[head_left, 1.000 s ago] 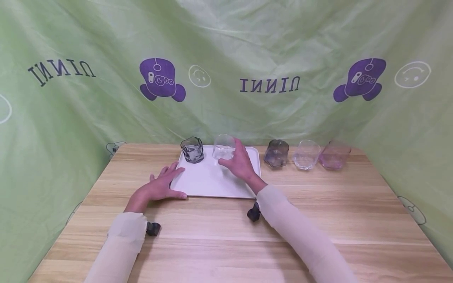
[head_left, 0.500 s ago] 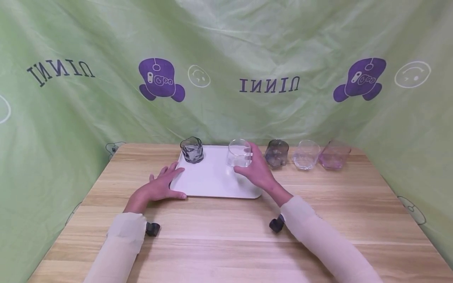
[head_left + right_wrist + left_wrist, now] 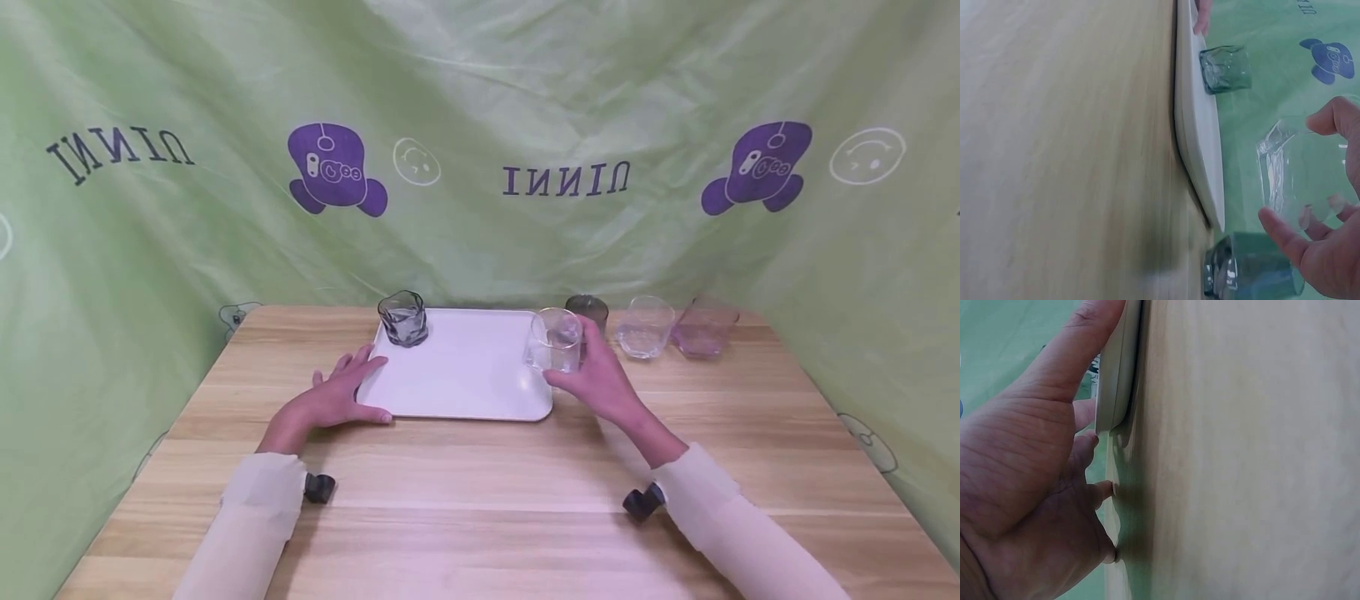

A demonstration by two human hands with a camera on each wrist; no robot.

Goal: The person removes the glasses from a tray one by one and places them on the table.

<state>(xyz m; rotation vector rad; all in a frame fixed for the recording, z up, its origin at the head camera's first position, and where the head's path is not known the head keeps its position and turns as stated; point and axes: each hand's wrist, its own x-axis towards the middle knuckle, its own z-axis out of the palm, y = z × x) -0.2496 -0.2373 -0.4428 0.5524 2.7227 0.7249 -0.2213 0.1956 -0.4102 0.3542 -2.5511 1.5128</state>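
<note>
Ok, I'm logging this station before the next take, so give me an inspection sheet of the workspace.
Surface: wooden table, bare wood at the front.
Job's things: clear glass held above the white tray's right edge; grey glass on the tray's far left corner.
Clutter: dark glass, clear tumbler and pink glass in a row on the table.
Grippers: right hand grips the clear glass; left hand rests on the tray's near left corner.
Cables: nothing seen.
Surroundings: green printed cloth behind.
</note>
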